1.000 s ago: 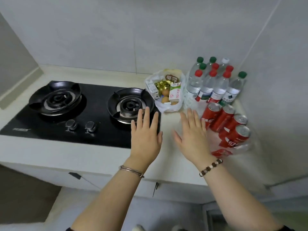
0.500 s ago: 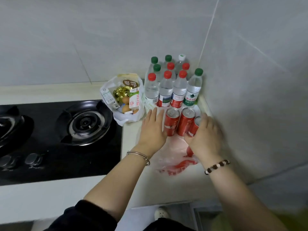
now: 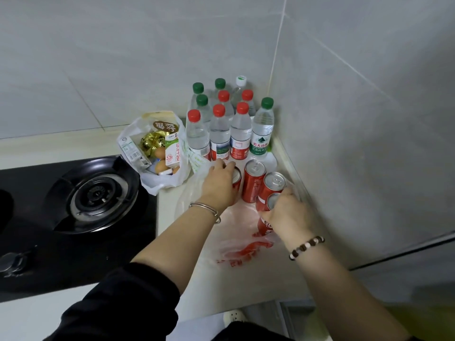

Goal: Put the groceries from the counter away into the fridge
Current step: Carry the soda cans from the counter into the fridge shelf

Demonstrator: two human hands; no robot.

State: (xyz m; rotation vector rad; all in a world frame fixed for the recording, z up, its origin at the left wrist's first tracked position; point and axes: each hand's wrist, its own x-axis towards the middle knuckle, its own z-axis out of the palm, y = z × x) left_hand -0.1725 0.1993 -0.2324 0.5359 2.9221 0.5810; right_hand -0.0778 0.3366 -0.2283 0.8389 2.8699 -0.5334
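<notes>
Several red soda cans stand in the counter's right corner on a clear plastic bag (image 3: pixel 236 244) with red print. My left hand (image 3: pixel 219 183) curls round the leftmost can (image 3: pixel 236 179). My right hand (image 3: pixel 288 215) grips the nearest can (image 3: pixel 267 205) from the right side. Between them stand two free cans, one in the middle (image 3: pixel 253 183) and one further right (image 3: pixel 273 184). Behind them, several water bottles (image 3: pixel 238 134) with red, green and white caps crowd the corner. A white bag (image 3: pixel 160 153) left of the bottles holds milk cartons, eggs and a gold-wrapped item.
A black gas hob (image 3: pixel 96 195) with a burner and knobs fills the counter's left part. Tiled walls close the corner behind and to the right. The pale counter (image 3: pixel 243 289) runs to its front edge near my body, with floor and a slipper below.
The view swung right from the hob toward the corner. Both hands, flat and open above the counter one second ago, moved to the cans and closed round one each.
</notes>
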